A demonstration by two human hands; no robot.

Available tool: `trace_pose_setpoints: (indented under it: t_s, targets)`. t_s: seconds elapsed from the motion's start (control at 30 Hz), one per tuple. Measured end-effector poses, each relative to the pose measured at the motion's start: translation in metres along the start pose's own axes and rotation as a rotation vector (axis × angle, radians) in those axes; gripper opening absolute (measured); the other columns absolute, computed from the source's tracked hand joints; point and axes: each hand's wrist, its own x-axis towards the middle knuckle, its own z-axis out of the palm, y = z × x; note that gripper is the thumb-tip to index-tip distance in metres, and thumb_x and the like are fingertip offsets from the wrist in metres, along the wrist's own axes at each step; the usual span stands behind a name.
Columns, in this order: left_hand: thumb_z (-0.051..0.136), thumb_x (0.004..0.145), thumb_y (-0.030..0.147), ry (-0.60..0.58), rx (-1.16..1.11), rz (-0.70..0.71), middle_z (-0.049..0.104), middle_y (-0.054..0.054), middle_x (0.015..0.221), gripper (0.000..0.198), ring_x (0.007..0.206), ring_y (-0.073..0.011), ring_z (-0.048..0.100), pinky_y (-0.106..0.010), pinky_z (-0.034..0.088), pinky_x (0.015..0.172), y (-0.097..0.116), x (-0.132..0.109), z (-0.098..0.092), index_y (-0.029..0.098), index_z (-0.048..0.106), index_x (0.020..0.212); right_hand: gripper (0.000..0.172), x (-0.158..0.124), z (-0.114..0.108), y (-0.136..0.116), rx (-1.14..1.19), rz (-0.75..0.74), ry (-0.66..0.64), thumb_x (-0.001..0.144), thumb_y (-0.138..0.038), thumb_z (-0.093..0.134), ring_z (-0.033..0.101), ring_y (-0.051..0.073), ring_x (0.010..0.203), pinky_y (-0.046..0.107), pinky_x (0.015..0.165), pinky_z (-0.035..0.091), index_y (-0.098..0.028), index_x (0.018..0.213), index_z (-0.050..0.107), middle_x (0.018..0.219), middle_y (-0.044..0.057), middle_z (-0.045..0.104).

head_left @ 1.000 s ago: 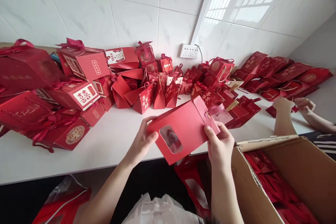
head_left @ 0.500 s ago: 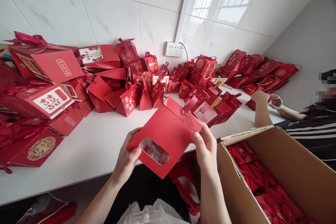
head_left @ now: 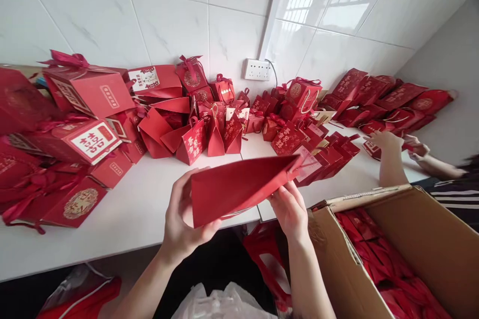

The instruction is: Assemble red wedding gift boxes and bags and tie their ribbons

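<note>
Between both hands is a red paper gift box (head_left: 235,184), held above the table's front edge with a plain triangular side toward me. My left hand (head_left: 183,219) grips its left end, thumb along the lower edge and fingers behind. My right hand (head_left: 290,207) pinches the narrow right end near the ribbon. The box's window is turned out of sight. Just behind it stand small red gift boxes (head_left: 193,142) with gold lettering. To the right of them is a row of red boxes (head_left: 333,157), one with a pale pink panel.
Large red boxes (head_left: 80,147) are piled at the left of the white table (head_left: 127,214). An open cardboard carton (head_left: 430,234) with red packets stands at right. Beyond it, another person's hands (head_left: 389,142) handle a red box. A white plastic bag (head_left: 224,304) lies below me.
The box in my hands has been tipped, so its windowed front no longer shows and its side faces me. My view has swung slightly left. The other person's hands are still at a red box.
</note>
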Motion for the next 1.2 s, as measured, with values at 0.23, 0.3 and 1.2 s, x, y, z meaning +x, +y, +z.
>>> trace_pose_setpoints:
  t_s: [0.23, 0.3, 1.2]
  targets:
    - [0.082, 0.067, 0.027, -0.105, -0.047, 0.248, 0.054, -0.012, 0.136, 0.080, 0.127, -0.0251, 0.055, -0.030, 0.052, 0.100, 0.003, -0.001, -0.005, 0.025, 0.043, 0.137, 0.039, 0.000, 0.004, 0.004, 0.045, 0.017, -0.018, 0.080, -0.047, 0.070, 0.065, 0.025, 0.107, 0.040, 0.096, 0.051, -0.029, 0.115, 0.067, 0.122, 0.005, 0.068]
    - [0.082, 0.068, 0.029, -0.125, -0.072, 0.251, 0.053, -0.012, 0.138, 0.080, 0.128, -0.0248, 0.054, -0.029, 0.053, 0.099, 0.002, -0.003, -0.006, 0.025, 0.043, 0.138, 0.044, 0.000, 0.006, 0.004, 0.035, 0.014, 0.022, 0.080, -0.054, 0.068, 0.064, 0.025, 0.109, 0.040, 0.098, 0.050, -0.027, 0.114, 0.068, 0.122, 0.006, 0.068]
    - [0.074, 0.072, 0.050, 0.065, -0.532, -0.561, 0.069, -0.009, 0.108, 0.056, 0.098, -0.0297, 0.068, -0.038, 0.058, 0.075, 0.008, -0.002, 0.000, 0.021, 0.059, 0.117, 0.048, -0.012, 0.015, -0.001, -0.292, -0.272, -0.115, 0.082, -0.052, 0.069, 0.062, 0.027, 0.107, 0.041, 0.090, 0.051, -0.027, 0.121, 0.060, 0.117, 0.010, 0.063]
